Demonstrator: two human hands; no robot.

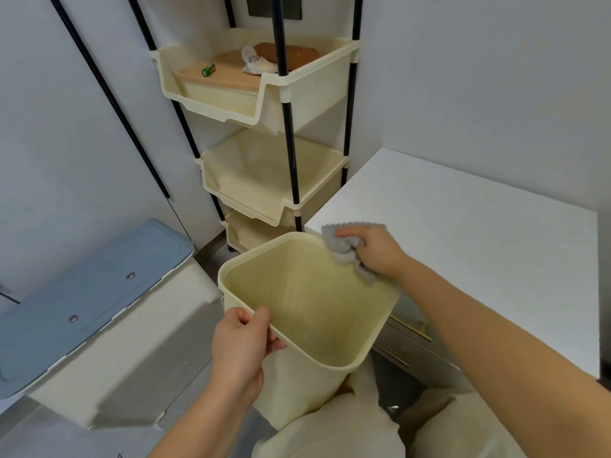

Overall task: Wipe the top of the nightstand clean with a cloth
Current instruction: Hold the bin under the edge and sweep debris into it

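The white nightstand top (463,233) fills the right side of the view. A crumpled grey cloth (344,249) is gripped by my right hand (373,251) at the top's front-left corner, partly hanging over a cream plastic bin (330,312). My left hand (244,338) grips the bin's near-left rim and holds it just below the nightstand's edge. The bin looks empty inside.
A cream three-tier rack (264,104) on black poles stands behind the bin; its top tier holds a green battery (208,70), crumpled paper and a brown block. A blue-lidded container (86,292) sits at the left. Nightstand drawers with gold handles (410,328) show under my right arm.
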